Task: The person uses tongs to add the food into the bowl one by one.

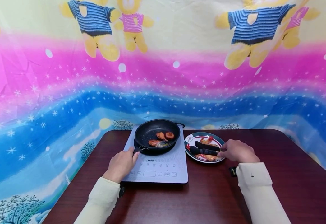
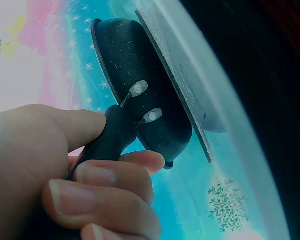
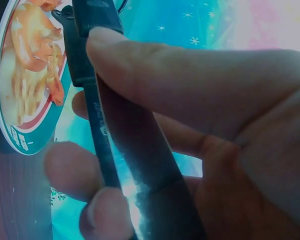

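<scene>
My left hand (image 1: 121, 165) grips the black handle (image 2: 112, 132) of a dark frying pan (image 1: 146, 132), thumb along the top and fingers curled beneath. The pan is over a white Haier induction cooktop (image 1: 181, 166), with a few glossy reddish-brown pieces of food (image 1: 163, 136) inside. Kitchen tongs with black tips (image 1: 207, 151) and metal arms (image 3: 152, 165) are held in my right hand (image 1: 239, 151), between thumb and fingers. Those tips lie low over a round plate (image 1: 218, 138) with a green and red rim, overlapping orange shrimp-like pieces (image 3: 35, 42).
Both the cooktop and the plate stand on a dark reddish-brown table (image 1: 207, 193), the plate just right of the cooktop. Behind the table hangs a colourful cloth (image 1: 163, 71) printed with bears and snowflakes. A small loop handle (image 1: 181, 125) sticks out at the pan's far right.
</scene>
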A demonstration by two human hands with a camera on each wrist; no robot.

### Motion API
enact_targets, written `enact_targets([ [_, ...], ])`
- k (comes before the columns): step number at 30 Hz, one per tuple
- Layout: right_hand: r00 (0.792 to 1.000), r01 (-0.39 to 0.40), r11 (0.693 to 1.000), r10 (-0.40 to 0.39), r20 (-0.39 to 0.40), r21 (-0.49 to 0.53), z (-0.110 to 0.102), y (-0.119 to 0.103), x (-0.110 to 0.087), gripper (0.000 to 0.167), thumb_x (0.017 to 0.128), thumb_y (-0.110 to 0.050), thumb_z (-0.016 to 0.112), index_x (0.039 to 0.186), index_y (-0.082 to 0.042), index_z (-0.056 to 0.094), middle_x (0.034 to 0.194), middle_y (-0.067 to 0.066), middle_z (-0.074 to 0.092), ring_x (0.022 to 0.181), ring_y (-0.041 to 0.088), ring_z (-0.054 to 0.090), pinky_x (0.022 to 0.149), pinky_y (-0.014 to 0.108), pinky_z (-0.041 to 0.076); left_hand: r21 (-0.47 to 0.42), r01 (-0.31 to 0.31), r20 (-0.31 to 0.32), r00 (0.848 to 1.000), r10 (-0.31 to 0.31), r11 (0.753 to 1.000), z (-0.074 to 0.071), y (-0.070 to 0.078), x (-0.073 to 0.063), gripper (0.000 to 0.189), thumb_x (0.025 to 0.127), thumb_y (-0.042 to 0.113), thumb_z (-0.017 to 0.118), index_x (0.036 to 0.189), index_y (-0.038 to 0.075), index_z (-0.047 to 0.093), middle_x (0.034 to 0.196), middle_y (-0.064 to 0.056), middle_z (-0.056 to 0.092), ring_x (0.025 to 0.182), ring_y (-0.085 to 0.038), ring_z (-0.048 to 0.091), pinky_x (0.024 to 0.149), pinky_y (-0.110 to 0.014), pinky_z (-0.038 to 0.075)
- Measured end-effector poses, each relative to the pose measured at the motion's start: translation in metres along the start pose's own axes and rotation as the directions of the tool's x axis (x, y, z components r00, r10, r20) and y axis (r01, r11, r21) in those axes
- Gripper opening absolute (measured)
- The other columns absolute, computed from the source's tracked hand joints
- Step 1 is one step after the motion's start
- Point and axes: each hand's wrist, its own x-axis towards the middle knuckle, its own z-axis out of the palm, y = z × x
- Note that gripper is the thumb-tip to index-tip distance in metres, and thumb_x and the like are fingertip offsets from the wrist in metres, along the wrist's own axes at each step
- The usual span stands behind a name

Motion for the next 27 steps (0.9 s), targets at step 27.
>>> enact_targets([
  [27,0.995,-0.087,0.995,0.088,-0.048,0.04,0.013,-0.001,0.012,0.048,0.089,-0.036,0.068,0.121,-0.001,0.064,0.11,0.021,0.064,0.087,0.03,0.057,0.068,0.05,0.045,-0.002,-0.016,-0.021,1.0,0.016,1.0,0.002,0.0,0.0,0.032,0.099,0.033,0.054,0.105,0.003,0.06,0.065,-0.011,0.055,0.057,-0.024,0.057,0.054,-0.043,0.046],
])
